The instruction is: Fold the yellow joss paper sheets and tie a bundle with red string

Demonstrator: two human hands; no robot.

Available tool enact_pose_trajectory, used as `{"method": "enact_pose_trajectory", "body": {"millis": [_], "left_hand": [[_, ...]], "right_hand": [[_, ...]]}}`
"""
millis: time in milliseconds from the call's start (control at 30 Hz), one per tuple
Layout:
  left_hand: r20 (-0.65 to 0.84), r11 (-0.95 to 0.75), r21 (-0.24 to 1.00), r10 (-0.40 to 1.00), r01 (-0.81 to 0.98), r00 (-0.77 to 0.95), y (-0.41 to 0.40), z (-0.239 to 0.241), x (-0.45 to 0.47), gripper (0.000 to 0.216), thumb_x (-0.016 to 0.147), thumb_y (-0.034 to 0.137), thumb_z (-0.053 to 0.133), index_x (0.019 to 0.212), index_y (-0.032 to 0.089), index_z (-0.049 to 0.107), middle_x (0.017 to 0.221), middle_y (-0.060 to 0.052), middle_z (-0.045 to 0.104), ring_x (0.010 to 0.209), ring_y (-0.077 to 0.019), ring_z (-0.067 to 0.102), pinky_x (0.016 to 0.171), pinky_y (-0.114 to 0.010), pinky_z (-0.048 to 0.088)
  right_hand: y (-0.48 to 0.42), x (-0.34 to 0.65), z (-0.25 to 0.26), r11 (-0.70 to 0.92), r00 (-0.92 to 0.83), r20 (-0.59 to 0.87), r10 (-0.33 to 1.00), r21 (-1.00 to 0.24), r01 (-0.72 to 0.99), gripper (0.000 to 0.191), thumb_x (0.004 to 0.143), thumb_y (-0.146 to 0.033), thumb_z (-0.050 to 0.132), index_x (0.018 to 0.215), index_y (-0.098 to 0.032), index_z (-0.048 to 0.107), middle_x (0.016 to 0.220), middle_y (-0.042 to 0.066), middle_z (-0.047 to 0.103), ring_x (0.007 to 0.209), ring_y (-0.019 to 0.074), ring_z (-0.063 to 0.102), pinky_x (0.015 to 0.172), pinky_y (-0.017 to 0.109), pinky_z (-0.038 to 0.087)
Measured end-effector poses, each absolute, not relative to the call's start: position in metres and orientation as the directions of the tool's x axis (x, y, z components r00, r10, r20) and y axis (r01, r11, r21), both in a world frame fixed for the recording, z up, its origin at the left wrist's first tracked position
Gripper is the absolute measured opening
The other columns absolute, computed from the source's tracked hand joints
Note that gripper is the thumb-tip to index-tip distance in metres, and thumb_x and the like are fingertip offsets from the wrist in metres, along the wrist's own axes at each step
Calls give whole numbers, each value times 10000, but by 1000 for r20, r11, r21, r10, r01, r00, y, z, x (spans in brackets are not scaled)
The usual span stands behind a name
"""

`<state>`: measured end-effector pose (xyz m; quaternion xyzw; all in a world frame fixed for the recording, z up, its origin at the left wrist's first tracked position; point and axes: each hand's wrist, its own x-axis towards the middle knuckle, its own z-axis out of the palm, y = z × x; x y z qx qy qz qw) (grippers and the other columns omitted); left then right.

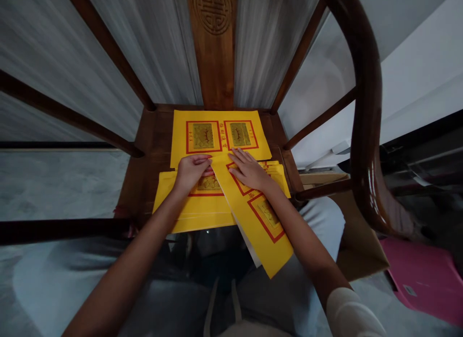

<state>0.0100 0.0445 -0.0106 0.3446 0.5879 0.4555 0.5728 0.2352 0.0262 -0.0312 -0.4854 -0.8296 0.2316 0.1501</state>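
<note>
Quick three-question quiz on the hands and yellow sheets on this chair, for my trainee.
1. True or false: the right hand rests on the angled yellow strip.
2. Which sheet lies flat and free of both hands? A. the far yellow sheet near the carved backrest B. the pink item C. the cardboard piece
3. What does the left hand press on?

Key
1. True: its fingers lie across the strip's upper end.
2. A
3. The near yellow sheet on the chair seat, at the strip's top edge.
</note>
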Motion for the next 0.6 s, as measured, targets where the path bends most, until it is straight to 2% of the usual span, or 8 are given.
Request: {"method": "enact_pose_trajectory", "body": {"millis": [200, 400, 600], "left_hand": [[-358, 347, 931, 929, -112, -99, 45, -12, 9, 252, 721, 89, 864, 960, 89, 781, 785, -87, 777, 637, -195, 757, 658, -318, 684], [-365, 352, 928, 924, -121, -112, 44, -9, 11, 199, 722, 28, 829, 904, 89, 776, 731, -59, 759, 593, -156, 734, 591, -241, 658], [-359, 349, 931, 928, -105, -102, 44, -11, 9, 227, 722, 33, 824, 936, 98, 786, 782, -71, 778, 632, -174, 756, 652, -280, 685]], "right_hand": [[28, 236, -35, 424, -484, 31, 875, -534, 732, 750, 1075, -672, 287, 1682, -235, 336, 1790, 76, 222, 1685, 258, 119, 1371, 514, 125], [26, 235, -33, 421, -476, 32, 879, -523, 741, 763, 1077, -668, 274, 1682, -207, 341, 1788, 83, 228, 1684, 266, 126, 1376, 497, 114], [23, 233, -33, 435, -478, 53, 877, -511, 741, 737, 1084, -643, 262, 1682, -220, 345, 1776, 57, 274, 1683, 281, 133, 1376, 514, 119]]}}
